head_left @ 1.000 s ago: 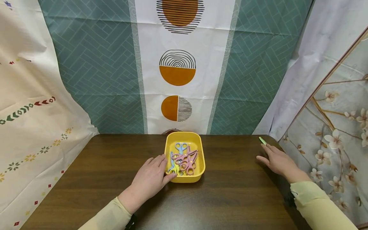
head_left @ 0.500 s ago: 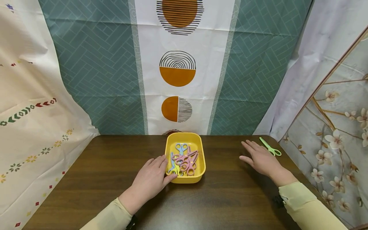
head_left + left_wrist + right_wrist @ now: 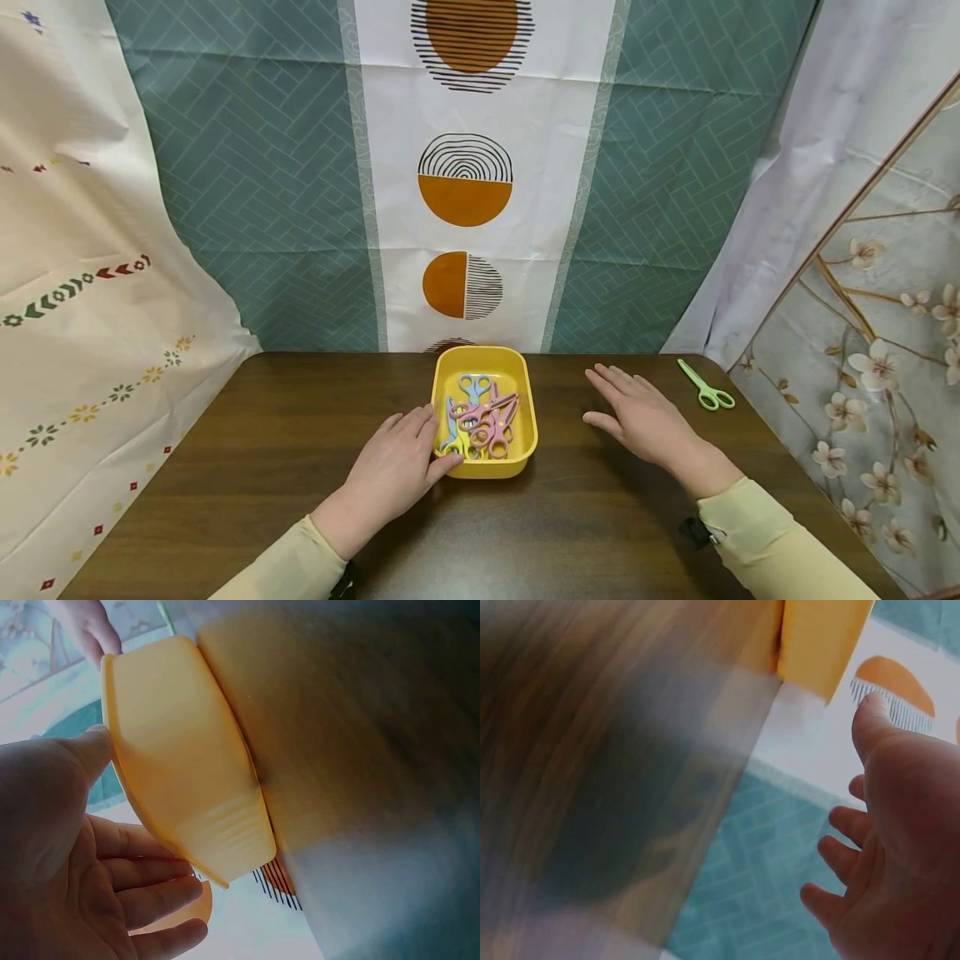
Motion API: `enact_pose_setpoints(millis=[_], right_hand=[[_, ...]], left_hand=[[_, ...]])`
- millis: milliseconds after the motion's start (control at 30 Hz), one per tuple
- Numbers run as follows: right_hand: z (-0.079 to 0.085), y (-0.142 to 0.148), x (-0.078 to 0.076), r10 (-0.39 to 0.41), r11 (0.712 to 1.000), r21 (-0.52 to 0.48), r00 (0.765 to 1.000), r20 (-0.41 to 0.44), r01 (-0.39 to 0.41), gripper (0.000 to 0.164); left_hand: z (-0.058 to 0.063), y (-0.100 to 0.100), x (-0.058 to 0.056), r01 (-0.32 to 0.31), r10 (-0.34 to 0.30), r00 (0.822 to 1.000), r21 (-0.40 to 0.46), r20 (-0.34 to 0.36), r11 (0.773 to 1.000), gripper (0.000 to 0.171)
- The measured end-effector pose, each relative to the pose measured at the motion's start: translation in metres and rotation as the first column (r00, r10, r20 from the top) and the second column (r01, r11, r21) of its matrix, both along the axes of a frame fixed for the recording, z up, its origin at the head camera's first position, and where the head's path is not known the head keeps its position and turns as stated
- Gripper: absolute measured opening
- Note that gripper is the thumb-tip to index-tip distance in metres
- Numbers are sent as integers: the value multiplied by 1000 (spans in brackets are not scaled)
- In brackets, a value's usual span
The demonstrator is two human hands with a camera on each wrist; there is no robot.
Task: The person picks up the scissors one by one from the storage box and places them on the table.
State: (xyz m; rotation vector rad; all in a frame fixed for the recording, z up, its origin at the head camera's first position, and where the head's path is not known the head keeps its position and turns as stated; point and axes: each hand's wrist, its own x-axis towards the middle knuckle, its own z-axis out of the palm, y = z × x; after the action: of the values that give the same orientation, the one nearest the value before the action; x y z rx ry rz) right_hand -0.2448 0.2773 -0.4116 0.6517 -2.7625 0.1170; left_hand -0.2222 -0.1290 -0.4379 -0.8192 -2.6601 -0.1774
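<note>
- The yellow bin (image 3: 486, 469) is steadied at its near left corner by the left hand (image 3: 397, 458), its thumb laid on the rim and its fingers loosely extended; nothing is clasped, and light pressure is probably enough.
- Nothing is held by the right hand (image 3: 645, 417); with relaxed, slightly parted fingers it is poised above the table (image 3: 577, 517), between the bin and the green scissors (image 3: 701, 384).
- The green scissors are laid singly on the table near its far right corner, well apart from the bin.
- Inside the bin, the pink scissors (image 3: 487, 408) are crossed over one another, with the blue scissors (image 3: 475, 394) and the yellow scissors (image 3: 462, 441) partly covered.
- For a clean lift, an uppermost pink pair is best pinched by itself and raised straight up, as loops may be snagged.
- The rim should be cleared fully, and the left thumb avoided.
</note>
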Motion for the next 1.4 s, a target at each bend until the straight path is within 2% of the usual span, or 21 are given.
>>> enact_pose_setpoints(millis=[533,833,1400], right_hand=[[9,-59,2,101,995,-2,995,-15,-101,78],[14,-91,2,150,988,35,989,6,-150,79],[12,-139,-2,204,974,97,979,27,-206,73]], left_hand=[[0,0,1,16,-16,999,13,-37,1000,74],[2,0,1,12,-12,1000,1,-19,1000,75],[1,0,-1,27,-27,998,-7,-53,1000,74]])
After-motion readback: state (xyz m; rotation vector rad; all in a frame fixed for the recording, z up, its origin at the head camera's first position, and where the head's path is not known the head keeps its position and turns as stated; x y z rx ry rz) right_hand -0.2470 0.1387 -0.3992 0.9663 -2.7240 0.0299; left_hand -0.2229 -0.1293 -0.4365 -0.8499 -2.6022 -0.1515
